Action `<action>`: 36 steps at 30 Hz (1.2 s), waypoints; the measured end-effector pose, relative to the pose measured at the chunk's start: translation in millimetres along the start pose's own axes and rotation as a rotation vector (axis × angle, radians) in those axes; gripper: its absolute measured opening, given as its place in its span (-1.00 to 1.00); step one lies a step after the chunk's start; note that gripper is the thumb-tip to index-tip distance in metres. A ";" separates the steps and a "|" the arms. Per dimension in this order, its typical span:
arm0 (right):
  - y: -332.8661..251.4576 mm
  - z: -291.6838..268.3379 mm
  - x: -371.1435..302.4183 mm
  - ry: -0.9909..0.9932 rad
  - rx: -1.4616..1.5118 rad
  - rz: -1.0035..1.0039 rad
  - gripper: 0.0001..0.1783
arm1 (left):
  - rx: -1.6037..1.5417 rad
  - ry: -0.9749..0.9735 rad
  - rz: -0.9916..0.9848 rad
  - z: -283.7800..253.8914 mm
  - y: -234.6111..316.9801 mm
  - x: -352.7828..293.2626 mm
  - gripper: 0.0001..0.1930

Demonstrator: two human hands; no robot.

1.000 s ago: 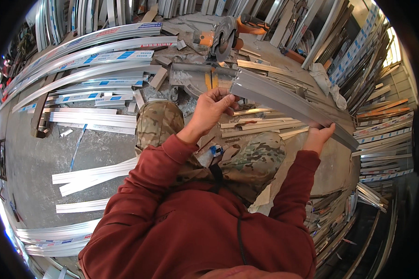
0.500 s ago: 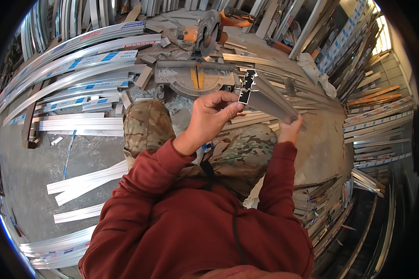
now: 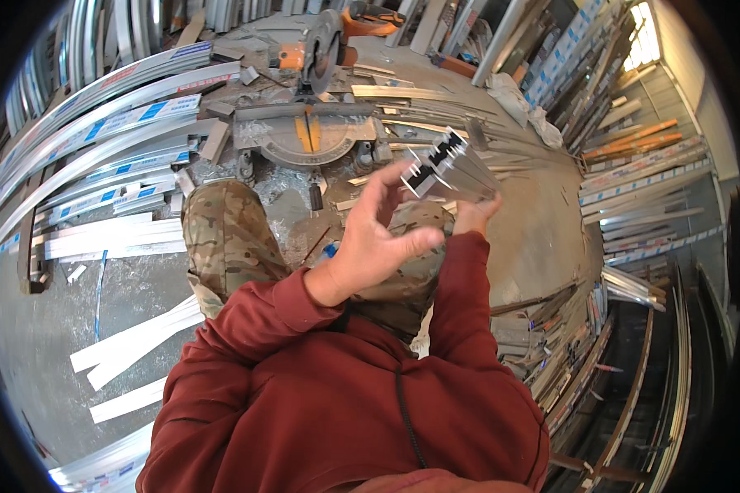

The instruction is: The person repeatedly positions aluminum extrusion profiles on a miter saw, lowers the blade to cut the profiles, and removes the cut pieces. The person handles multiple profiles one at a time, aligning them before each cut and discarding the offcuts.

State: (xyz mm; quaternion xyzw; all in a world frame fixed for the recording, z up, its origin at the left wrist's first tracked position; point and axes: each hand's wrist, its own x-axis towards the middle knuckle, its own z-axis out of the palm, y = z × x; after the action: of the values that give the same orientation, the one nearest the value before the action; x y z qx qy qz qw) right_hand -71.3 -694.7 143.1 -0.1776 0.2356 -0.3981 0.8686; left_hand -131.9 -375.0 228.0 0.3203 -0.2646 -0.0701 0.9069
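A grey metal profile (image 3: pixel 471 174), hollow with a black-looking ribbed cut end, is held up in front of me. My right hand (image 3: pixel 474 217) grips it from below, toward its far part; the fingers behind it are partly hidden. My left hand (image 3: pixel 374 251) is open beside the cut end, thumb spread away from the fingers. Its fingertips come up to the profile's left edge; whether they touch it I cannot tell. Beyond my hands stands a mitre saw (image 3: pixel 308 135) with an orange handle, its blade raised above the round dusty base.
Long wrapped profiles (image 3: pixel 131 123) lie stacked at the left, with white strips (image 3: pixel 131 341) on the floor nearer me. More profiles (image 3: pixel 645 181) fill the right side. Thin strips (image 3: pixel 419 94) lie beside the saw. My knees, in camouflage trousers (image 3: pixel 226 234), are between me and the saw.
My left thumb has come off the profile's end and the hand has opened. The profile has tilted, its cut end turning toward me. The whole view has shifted, moving the surroundings leftward.
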 end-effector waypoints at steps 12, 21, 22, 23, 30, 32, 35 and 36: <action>-46.5 -64.1 -128.8 -0.551 -0.516 0.491 -0.28 | -0.165 0.546 0.336 -47.0 2.3 71.7 -0.64; -62.9 -9.4 -203.3 -0.966 -1.796 -1.103 -0.38 | 0.031 0.274 0.297 -0.5 13.5 57.1 -0.37; -57.0 -12.1 -203.3 -0.967 -1.808 -0.955 -0.38 | 0.002 0.205 0.262 7.5 16.6 54.2 -0.26; -50.4 -21.2 -197.6 -0.966 -1.811 -0.806 -0.38 | -0.021 0.172 0.263 15.9 20.4 50.6 -0.28; -31.6 -21.9 -175.9 -1.031 -1.664 -0.509 -0.47 | -0.049 0.178 0.325 13.4 24.9 56.3 -0.31; -26.4 -18.9 -173.4 -1.030 -1.670 -0.504 -0.47 | -0.020 0.221 0.326 3.9 17.9 63.1 -0.34; -22.2 -18.5 -172.2 -1.020 -1.674 -0.489 -0.48 | -0.018 0.278 0.336 0.1 17.4 67.9 -0.39; -24.8 -16.1 -174.9 -1.018 -1.700 -0.474 -0.48 | 0.003 0.295 0.353 0.4 16.4 67.4 -0.39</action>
State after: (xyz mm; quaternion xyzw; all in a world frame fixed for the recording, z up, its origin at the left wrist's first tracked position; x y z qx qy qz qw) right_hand -195.3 -576.4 189.0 -0.9263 0.0017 -0.1378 0.3507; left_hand -75.4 -382.4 267.7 0.2770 -0.1810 0.1374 0.9336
